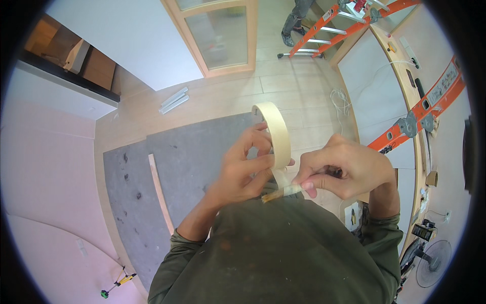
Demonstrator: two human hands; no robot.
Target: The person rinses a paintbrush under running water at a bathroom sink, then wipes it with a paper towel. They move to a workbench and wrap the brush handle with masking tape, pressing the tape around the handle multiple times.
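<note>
Cream paper masking tape (277,133), a wide roll standing on edge, is held up in front of the person's chest, above the floor. The left hand (248,167) has its grip clamped on the roll: fingers curl through the open core and the thumb presses on the outer face near the bottom of the ring. A short strip of tape (284,188) runs from the bottom of the roll down and to the right, crumpled and twisted at its lower end. The right hand (341,169) has its grip pinched together on that strip, thumb and forefinger meeting just beside the roll, the other fingers folded in. The two hands are near each other, almost touching.

Below them spreads the person's olive-green shirt (283,253), flecked with stains, sleeves pushed to the forearms. Under the hands lies a grey felt mat (192,162) on the pale wood floor (298,86), with a thin wooden strip (161,195) lying along it. To the right an orange ladder (425,109) lies across a light worktop (374,96). At the top, another person's legs (296,20) stand by a second orange ladder (324,30), beside a glazed wooden door (223,38).
</note>
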